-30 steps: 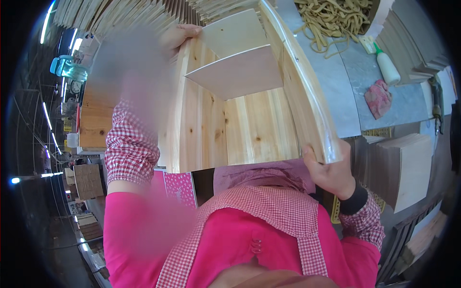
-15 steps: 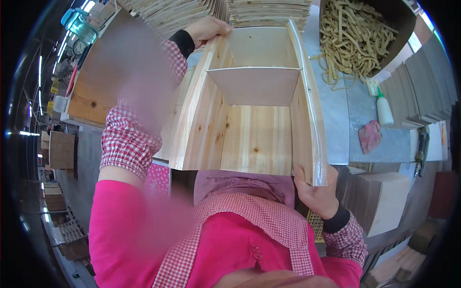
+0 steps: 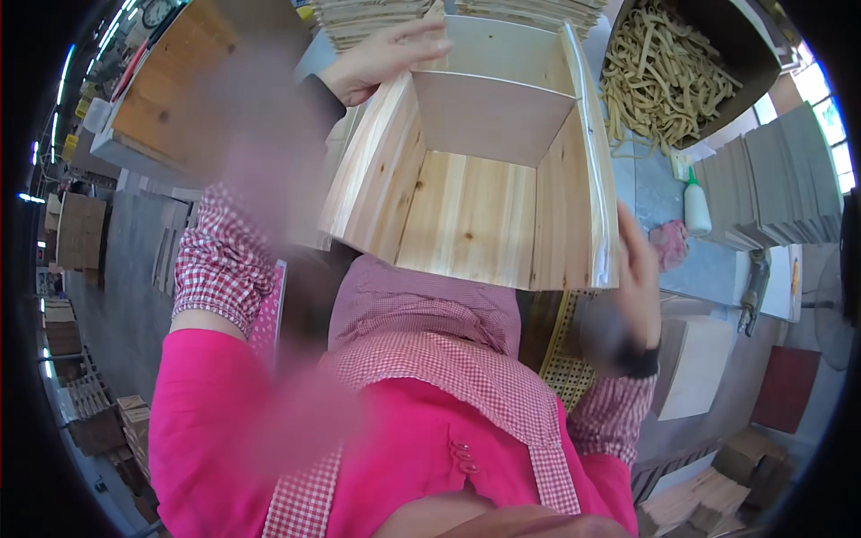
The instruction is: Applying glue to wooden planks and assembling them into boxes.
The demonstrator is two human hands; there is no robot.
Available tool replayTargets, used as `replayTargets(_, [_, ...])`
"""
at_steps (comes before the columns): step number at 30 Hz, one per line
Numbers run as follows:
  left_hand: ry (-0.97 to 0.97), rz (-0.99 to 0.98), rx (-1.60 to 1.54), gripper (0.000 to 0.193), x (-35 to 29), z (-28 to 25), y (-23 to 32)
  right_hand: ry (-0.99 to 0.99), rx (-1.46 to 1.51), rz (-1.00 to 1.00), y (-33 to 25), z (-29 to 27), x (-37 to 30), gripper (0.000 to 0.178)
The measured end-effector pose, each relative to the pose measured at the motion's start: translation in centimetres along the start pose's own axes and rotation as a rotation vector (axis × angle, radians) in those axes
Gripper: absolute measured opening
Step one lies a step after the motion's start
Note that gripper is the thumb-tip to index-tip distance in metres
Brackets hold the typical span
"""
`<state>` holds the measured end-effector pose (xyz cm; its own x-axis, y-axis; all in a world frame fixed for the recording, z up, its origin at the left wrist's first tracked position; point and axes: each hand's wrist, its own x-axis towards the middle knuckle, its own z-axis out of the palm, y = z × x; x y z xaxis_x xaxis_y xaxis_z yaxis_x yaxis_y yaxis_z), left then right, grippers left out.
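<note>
Before me is a pale wooden box [image 3: 471,215] with an open top, its near end over the front edge of the bench. A thin grey divider panel [image 3: 493,117] stands across it, splitting off a smaller far compartment. At the far left corner, my left hand [image 3: 386,58] lies over the side board with its fingers stretched out, not wrapped round it. My right hand [image 3: 635,273] rests along the outside of the right side board near the front, fingers straight and the palm partly blurred.
A carton [image 3: 749,85] of tan strips stands at the far right. Nearer are a white glue bottle [image 3: 696,208], a pink cloth [image 3: 669,244], a metal clamp [image 3: 755,285] and stacked grey boards [image 3: 780,179]. Stacked wooden slats [image 3: 368,22] lie behind the box; a wooden case [image 3: 170,81] stands left.
The box has turned slightly and its near end has risen in view. My left fingers have loosened from the far corner. My right hand has left the near right corner for the outer side.
</note>
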<state>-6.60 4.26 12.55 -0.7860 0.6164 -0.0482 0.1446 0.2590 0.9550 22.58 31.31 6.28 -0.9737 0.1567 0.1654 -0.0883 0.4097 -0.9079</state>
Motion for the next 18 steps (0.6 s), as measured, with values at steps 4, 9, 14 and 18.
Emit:
replayTargets(4, [-0.092,0.053,0.305,0.039,0.6,0.5,1.1,0.058,0.326,0.148,1.4,1.0,7.4,0.056])
replayTargets(9, [0.022,0.206,0.549,0.031,1.8,0.3,-2.0,-0.109,0.786,0.279,2.4,2.0,9.5,0.058])
replayTargets(14, [0.003,0.219,0.618,0.031,1.4,-0.2,-2.1,-0.033,0.738,0.309,1.4,2.8,9.9,0.051])
replayTargets(18, [-0.062,0.247,0.646,0.025,0.8,0.1,-0.5,-0.04,0.679,0.28,1.7,2.4,9.8,0.047])
